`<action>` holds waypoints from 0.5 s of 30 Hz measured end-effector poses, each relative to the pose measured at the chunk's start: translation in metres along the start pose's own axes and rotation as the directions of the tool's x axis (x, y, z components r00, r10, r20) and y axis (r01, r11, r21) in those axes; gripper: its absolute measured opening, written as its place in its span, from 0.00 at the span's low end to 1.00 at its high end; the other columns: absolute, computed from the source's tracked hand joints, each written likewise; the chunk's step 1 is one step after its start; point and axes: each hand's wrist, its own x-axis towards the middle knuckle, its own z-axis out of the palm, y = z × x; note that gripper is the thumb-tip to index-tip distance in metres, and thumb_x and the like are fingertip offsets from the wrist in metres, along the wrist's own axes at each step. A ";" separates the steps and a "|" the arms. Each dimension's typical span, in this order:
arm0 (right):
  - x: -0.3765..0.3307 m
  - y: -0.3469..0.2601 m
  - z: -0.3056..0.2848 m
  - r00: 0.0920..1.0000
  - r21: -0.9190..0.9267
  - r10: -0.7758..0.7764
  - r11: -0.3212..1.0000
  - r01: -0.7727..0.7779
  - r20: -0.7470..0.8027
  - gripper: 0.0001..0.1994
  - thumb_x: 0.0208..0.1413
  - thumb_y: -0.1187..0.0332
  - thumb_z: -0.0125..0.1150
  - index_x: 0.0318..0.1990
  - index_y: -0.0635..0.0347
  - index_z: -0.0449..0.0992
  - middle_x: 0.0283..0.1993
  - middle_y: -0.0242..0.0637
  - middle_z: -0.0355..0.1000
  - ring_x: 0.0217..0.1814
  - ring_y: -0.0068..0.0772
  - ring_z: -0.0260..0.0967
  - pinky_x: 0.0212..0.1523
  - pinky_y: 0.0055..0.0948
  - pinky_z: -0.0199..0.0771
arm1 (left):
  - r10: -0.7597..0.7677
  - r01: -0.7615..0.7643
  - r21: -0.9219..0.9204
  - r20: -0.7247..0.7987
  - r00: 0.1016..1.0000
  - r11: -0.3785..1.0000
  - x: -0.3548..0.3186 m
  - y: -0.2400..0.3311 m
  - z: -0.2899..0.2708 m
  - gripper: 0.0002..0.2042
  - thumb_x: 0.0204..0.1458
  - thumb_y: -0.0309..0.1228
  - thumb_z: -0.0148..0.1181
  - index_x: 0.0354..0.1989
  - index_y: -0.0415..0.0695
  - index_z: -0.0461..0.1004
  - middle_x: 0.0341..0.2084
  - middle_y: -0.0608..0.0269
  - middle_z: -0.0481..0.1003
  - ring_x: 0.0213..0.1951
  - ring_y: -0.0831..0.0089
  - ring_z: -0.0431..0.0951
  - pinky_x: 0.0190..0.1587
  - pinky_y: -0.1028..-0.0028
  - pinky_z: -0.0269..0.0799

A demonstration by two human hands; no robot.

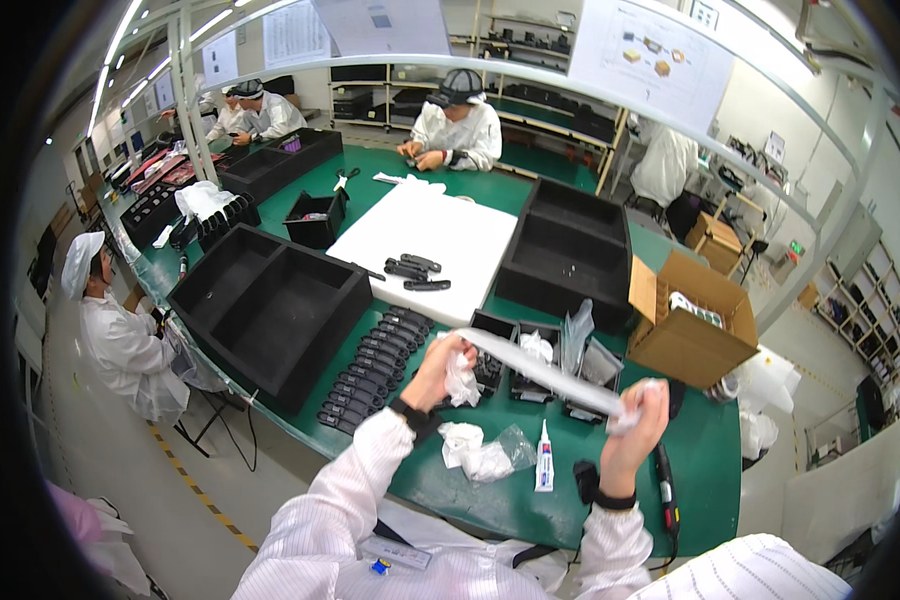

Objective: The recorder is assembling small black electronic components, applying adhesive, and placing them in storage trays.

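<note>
While both hands are up over the green table [730, 440], they pull a long clear plastic bag [545, 370] tight between them. The left hand [448, 365] is closed on one end of it, w/ a bit of crumpled white wrap bunched in the same fist. The right hand [638, 415] is closed on the other end, lower down & farther to the right. So the two hands are well apart, and the bag hangs in the air like a little bridge over the small black trays [530, 350].

To do this step well, I think the pull should be even on both ends, slow not jerky, so the thin plastic doesn't rip. Keep it up off the trays so it catches on nothing (the bag edge looks soft and floppy).

Just below the hands lie a crumpled clear bag [485, 455], a white glue tube [545, 460] and a small black part [585, 480]. A black pen-shaped tool [665, 490] lies by the right wrist. To the left sits a row of black flat parts [375, 365] beside a big black foam tray [270, 310]. An open cardboard box [690, 320] is on the right. Other ppl in white coats work at the far end.
</note>
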 end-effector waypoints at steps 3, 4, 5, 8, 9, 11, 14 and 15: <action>-0.036 0.015 -0.012 0.977 -0.055 0.196 0.980 -0.192 0.078 0.11 0.64 0.66 0.48 0.28 0.51 0.58 0.20 0.23 0.52 0.18 0.14 0.48 0.17 0.19 0.50 | -0.021 0.020 -0.370 0.001 1.000 0.929 -0.037 0.014 0.022 0.11 0.48 0.30 0.48 0.32 0.33 0.70 0.23 0.52 0.71 0.22 0.62 0.72 0.28 0.68 0.72; -0.050 0.028 -0.018 0.945 -0.105 0.304 0.951 -0.292 0.123 0.11 0.63 0.67 0.48 0.28 0.52 0.59 0.20 0.24 0.53 0.17 0.15 0.49 0.16 0.20 0.49 | -0.036 0.006 -0.409 -0.066 0.997 0.913 -0.042 0.015 0.014 0.13 0.49 0.32 0.48 0.34 0.33 0.71 0.28 0.48 0.75 0.27 0.58 0.75 0.36 0.63 0.76; -0.062 0.037 -0.022 0.898 -0.164 0.413 0.907 -0.389 0.153 0.10 0.63 0.68 0.48 0.28 0.53 0.60 0.20 0.24 0.55 0.17 0.16 0.51 0.16 0.21 0.49 | -0.027 -0.006 -0.418 -0.073 0.997 0.909 -0.048 0.019 0.019 0.13 0.49 0.32 0.48 0.34 0.33 0.71 0.28 0.48 0.75 0.27 0.58 0.75 0.36 0.63 0.76; -0.077 0.042 -0.023 0.876 -0.116 0.475 0.878 -0.465 0.087 0.10 0.63 0.66 0.49 0.29 0.54 0.61 0.20 0.25 0.55 0.17 0.16 0.50 0.16 0.20 0.49 | 0.005 -0.075 -0.439 -0.160 0.987 0.895 -0.074 0.037 0.050 0.16 0.51 0.30 0.45 0.43 0.32 0.71 0.38 0.46 0.77 0.38 0.57 0.78 0.45 0.59 0.76; -0.077 0.043 -0.022 0.870 -0.123 0.485 0.872 -0.473 0.092 0.10 0.63 0.66 0.49 0.29 0.54 0.61 0.20 0.25 0.55 0.17 0.16 0.50 0.16 0.20 0.49 | 0.007 -0.083 -0.443 -0.171 0.985 0.892 -0.080 0.041 0.049 0.16 0.51 0.30 0.45 0.43 0.32 0.71 0.38 0.46 0.77 0.38 0.57 0.78 0.45 0.59 0.76; -0.072 0.040 -0.024 0.890 0.025 0.443 0.894 -0.448 0.105 0.08 0.64 0.63 0.48 0.35 0.54 0.63 0.19 0.24 0.53 0.16 0.17 0.48 0.16 0.20 0.47 | 0.071 -0.132 -0.592 -0.126 0.990 0.795 -0.090 0.046 0.045 0.08 0.53 0.28 0.45 0.34 0.38 0.68 0.29 0.55 0.73 0.33 0.64 0.76 0.40 0.66 0.75; -0.078 0.037 -0.015 0.911 0.091 0.397 0.909 -0.407 0.107 0.10 0.65 0.59 0.48 0.43 0.55 0.66 0.20 0.24 0.54 0.18 0.17 0.50 0.18 0.20 0.50 | 0.140 -0.060 -0.768 0.039 0.989 0.638 -0.093 0.035 0.027 0.07 0.55 0.29 0.47 0.26 0.43 0.60 0.18 0.66 0.56 0.20 0.75 0.59 0.25 0.75 0.60; -0.083 0.036 -0.010 0.923 0.081 0.370 0.922 -0.378 0.105 0.13 0.65 0.58 0.48 0.47 0.56 0.67 0.22 0.25 0.56 0.20 0.16 0.52 0.21 0.20 0.53 | 0.193 -0.089 -0.700 0.070 0.979 0.709 -0.091 0.028 0.032 0.09 0.58 0.31 0.46 0.26 0.44 0.58 0.17 0.68 0.52 0.18 0.77 0.54 0.22 0.76 0.54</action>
